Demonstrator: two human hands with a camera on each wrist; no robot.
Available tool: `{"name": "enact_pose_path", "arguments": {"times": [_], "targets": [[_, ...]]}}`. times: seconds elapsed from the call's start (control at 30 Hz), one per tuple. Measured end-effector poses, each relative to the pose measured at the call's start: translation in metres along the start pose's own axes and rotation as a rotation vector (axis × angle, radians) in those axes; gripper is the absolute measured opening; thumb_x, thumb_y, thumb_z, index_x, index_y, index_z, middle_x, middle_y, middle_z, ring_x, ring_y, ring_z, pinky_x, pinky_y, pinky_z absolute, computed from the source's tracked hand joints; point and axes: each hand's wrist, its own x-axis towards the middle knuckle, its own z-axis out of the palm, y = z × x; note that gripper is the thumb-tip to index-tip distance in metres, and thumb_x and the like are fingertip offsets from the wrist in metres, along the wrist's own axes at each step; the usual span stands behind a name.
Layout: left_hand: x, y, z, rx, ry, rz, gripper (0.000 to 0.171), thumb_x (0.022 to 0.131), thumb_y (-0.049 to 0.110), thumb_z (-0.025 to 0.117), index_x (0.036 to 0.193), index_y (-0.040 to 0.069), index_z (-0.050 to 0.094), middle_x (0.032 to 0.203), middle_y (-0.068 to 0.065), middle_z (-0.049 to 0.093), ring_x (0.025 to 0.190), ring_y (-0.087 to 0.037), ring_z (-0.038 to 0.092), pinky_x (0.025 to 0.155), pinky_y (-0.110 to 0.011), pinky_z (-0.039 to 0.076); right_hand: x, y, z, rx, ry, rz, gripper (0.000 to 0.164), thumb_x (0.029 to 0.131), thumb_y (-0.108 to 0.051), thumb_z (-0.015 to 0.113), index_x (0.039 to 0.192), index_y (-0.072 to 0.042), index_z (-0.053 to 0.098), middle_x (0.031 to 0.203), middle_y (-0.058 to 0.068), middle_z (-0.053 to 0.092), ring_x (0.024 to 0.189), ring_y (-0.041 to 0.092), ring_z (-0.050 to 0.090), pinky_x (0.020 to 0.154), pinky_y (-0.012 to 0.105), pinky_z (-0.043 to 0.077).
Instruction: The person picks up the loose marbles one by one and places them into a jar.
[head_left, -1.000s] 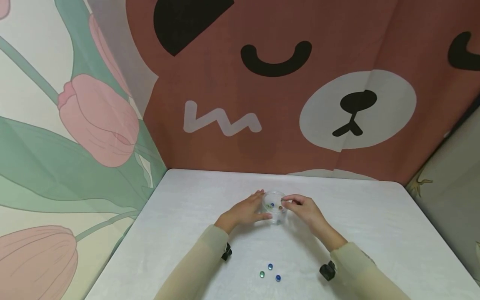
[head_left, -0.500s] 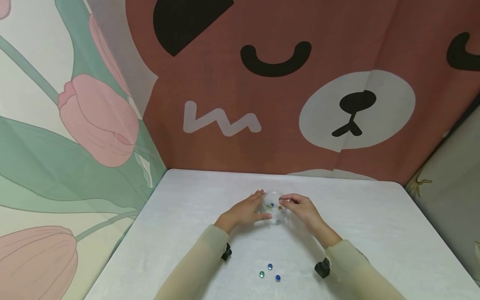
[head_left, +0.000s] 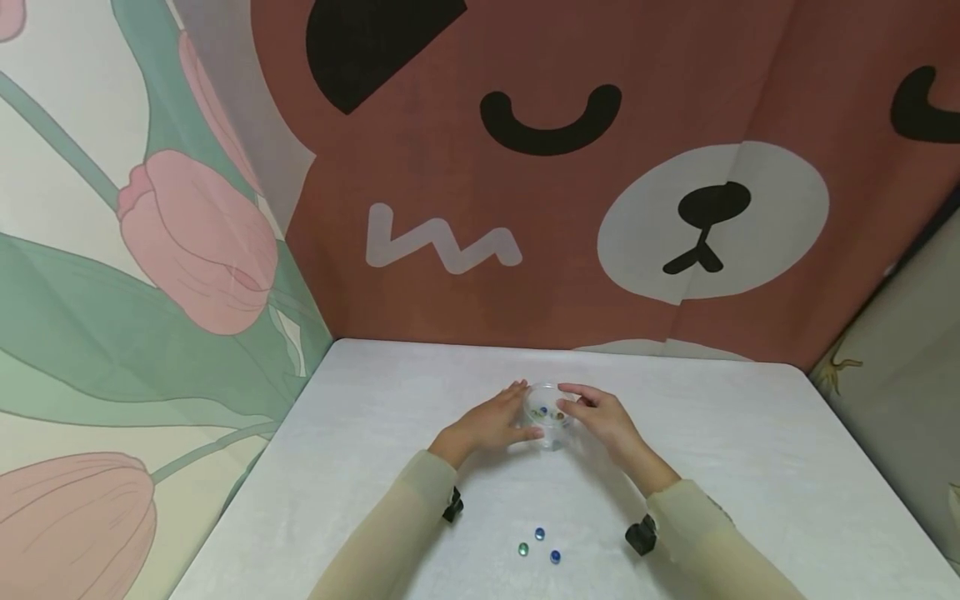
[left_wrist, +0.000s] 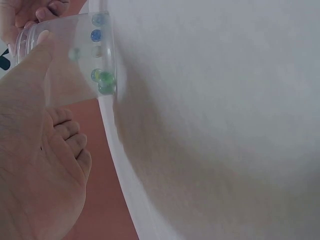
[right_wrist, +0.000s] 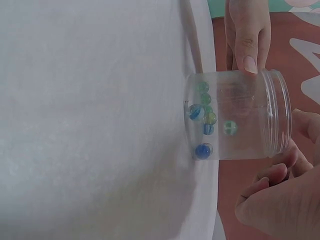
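A clear plastic jar [head_left: 550, 440] stands upright on the white table, with several blue and green glass marbles [right_wrist: 203, 151] at its bottom. One green marble [right_wrist: 230, 127] shows higher inside the jar, apart from the others. My left hand [head_left: 491, 421] holds the jar from the left, thumb on the near side and fingers round the far side. My right hand [head_left: 609, 423] is at the right of the rim, its thumb and forefinger spread apart over the mouth with nothing between them. In the right wrist view its other fingers are loosely bent beside the threaded rim.
Three loose marbles lie on the table nearer to me: a green marble [head_left: 523, 549], a light blue marble [head_left: 540, 533] and a dark blue marble [head_left: 555, 557]. Behind the table's far edge hangs a brown bear-print cloth [head_left: 450, 308].
My right hand has moved slightly left over the jar mouth and let go of a marble; its thumb and forefinger have parted. My left hand and the three loose marbles have stayed in place.
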Motion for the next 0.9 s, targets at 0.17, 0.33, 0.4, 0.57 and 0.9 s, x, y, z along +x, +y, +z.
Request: {"name": "enact_pose_path", "arguments": {"times": [0.17,0.33,0.4,0.57,0.9], "targets": [[-0.001,0.000,-0.001,-0.002,-0.001,0.004,0.092,0.095,0.065,0.057,0.163,0.016,0.020,0.170,-0.003,0.015,0.157,-0.019,0.011,0.126,-0.042,0.020,0.000,0.001,0.000,0.007,0.000,0.002,0.046,0.095,-0.029,0.072,0.137,-0.013,0.065,0.090,0.002,0.054,0.085,0.019,0.046,0.068,0.029,0.039],[-0.001,0.000,-0.001,-0.001,-0.007,0.002,0.094,0.094,0.066,0.056,0.163,0.014,0.020,0.170,-0.003,0.014,0.157,-0.018,0.011,0.126,-0.042,0.020,-0.001,0.001,-0.001,0.028,0.005,0.005,0.046,0.094,-0.029,0.073,0.136,-0.014,0.066,0.089,0.002,0.055,0.086,0.019,0.047,0.069,0.028,0.039],[-0.001,0.000,-0.001,0.001,-0.008,-0.002,0.094,0.094,0.066,0.056,0.163,0.015,0.019,0.170,-0.002,0.013,0.157,-0.018,0.011,0.126,-0.042,0.020,-0.001,0.001,-0.002,0.035,-0.001,0.001,0.046,0.094,-0.029,0.074,0.137,-0.014,0.065,0.089,0.002,0.055,0.086,0.019,0.047,0.070,0.028,0.039],[-0.001,0.000,-0.002,0.003,-0.007,0.003,0.093,0.095,0.066,0.056,0.163,0.015,0.019,0.170,-0.002,0.013,0.157,-0.018,0.011,0.126,-0.042,0.020,-0.002,0.000,-0.006,0.027,-0.024,0.002,0.049,0.094,-0.033,0.074,0.139,-0.015,0.064,0.091,0.002,0.054,0.089,0.020,0.047,0.073,0.030,0.040],[-0.001,0.003,-0.004,0.006,-0.020,-0.008,0.094,0.095,0.066,0.056,0.163,0.013,0.019,0.170,-0.003,0.014,0.157,-0.019,0.012,0.126,-0.043,0.020,-0.014,0.001,-0.011,0.071,-0.085,-0.006,0.054,0.094,-0.032,0.074,0.143,-0.014,0.059,0.093,0.003,0.052,0.090,0.019,0.046,0.078,0.035,0.043]]}}
